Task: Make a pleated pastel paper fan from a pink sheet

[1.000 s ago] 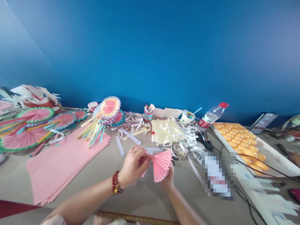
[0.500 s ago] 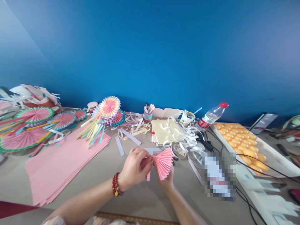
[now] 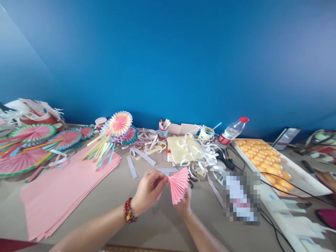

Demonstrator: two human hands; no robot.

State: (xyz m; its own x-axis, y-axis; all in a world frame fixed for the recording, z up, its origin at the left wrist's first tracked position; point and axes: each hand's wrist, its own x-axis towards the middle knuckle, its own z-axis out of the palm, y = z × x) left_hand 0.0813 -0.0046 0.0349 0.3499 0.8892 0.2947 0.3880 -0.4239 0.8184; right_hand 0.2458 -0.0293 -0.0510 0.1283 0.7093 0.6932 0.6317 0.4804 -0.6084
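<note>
A pink pleated paper fan [image 3: 178, 186] is held over the grey table, its folds spread toward the right. My left hand [image 3: 147, 190], with a red bead bracelet at the wrist, pinches the narrow gathered part of the fan between thumb and fingers. Behind the spread folds, my right hand [image 3: 184, 204] grips the fan; most of its fingers are hidden by the paper. A stack of pink paper sheets [image 3: 65, 189] lies left of my hands. Just beyond them are pale paper strips [image 3: 144, 156] and yellow paper [image 3: 181, 148] with white curled ribbons [image 3: 202, 157] over it.
Finished paper rosettes with streamers [image 3: 120, 123] lie at the back left. Farther back stand a pen cup [image 3: 163, 132] and a tilted bottle [image 3: 232, 132]. On the right are an orange-patterned board [image 3: 311, 180], black cables [image 3: 270, 218] and, at the edge, seemingly another person's hand [image 3: 327, 182].
The view has shifted slightly, so most things sit farther left. Both hands still hold the fan, whose pleats have tilted a little. What seems another person's hand now shows at the right edge.
</note>
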